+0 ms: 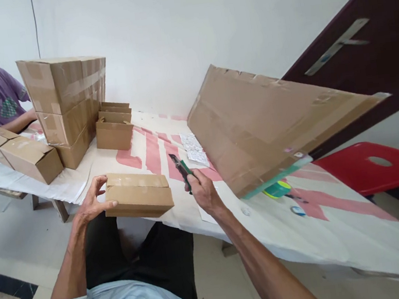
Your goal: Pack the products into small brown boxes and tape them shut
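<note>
A small closed cardboard box (139,194) lies at the front edge of the table, with a lengthwise seam on its top. My left hand (94,200) grips its left end, thumb on the near side and fingers at the far corner. To the right of the box, my right hand (203,188) is closed round a green and black utility knife (181,167). The knife's blade points up and to the left, apart from the box.
Taped cartons (70,88) are stacked at the back left, near open boxes (113,134) and two small boxes (31,157). A person in purple (5,99) sits far left. A large cardboard sheet (255,122), green tape (277,189) and red chair (374,165) are right.
</note>
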`<act>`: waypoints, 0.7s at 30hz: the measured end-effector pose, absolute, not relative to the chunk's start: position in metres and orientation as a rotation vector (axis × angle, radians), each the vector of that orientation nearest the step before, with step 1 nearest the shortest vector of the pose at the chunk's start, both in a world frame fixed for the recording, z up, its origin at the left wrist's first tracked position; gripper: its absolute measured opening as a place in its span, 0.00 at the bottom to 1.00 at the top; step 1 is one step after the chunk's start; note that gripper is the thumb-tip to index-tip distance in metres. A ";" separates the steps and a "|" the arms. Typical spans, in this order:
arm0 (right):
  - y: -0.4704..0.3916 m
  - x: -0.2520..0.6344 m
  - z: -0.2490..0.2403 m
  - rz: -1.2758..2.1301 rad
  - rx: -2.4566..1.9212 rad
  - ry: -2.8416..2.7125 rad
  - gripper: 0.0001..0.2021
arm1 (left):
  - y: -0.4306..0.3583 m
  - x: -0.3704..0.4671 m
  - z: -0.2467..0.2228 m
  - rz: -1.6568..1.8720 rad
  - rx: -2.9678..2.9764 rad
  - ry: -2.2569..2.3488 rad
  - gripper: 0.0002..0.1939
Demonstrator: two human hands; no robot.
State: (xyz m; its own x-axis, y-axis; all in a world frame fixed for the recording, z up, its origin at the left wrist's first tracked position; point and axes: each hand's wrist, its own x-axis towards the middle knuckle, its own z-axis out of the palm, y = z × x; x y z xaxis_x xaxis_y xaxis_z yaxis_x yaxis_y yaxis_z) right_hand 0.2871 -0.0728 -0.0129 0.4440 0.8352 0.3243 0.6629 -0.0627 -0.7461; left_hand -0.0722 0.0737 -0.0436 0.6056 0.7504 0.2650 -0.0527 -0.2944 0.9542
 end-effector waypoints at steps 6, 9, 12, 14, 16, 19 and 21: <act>-0.065 0.235 0.034 0.369 -1.580 -1.694 0.14 | 0.069 -0.069 -0.039 0.846 1.723 0.570 0.37; -0.061 0.228 0.031 0.372 -1.576 -1.673 0.15 | 0.067 -0.069 -0.039 0.853 1.732 0.575 0.37; -0.061 0.231 0.021 0.386 -1.571 -1.581 0.17 | 0.064 -0.069 -0.039 0.866 1.742 0.577 0.35; -0.061 0.233 0.017 0.382 -1.568 -1.555 0.18 | 0.063 -0.069 -0.039 0.868 1.756 0.582 0.33; -0.061 0.233 0.016 0.373 -1.559 -1.559 0.18 | 0.063 -0.069 -0.038 0.865 1.776 0.593 0.30; -0.060 0.231 0.019 0.356 -1.541 -1.583 0.17 | 0.063 -0.069 -0.037 0.880 1.779 0.600 0.29; -0.060 0.231 0.021 0.334 -1.538 -1.572 0.18 | 0.063 -0.068 -0.036 0.897 1.759 0.590 0.31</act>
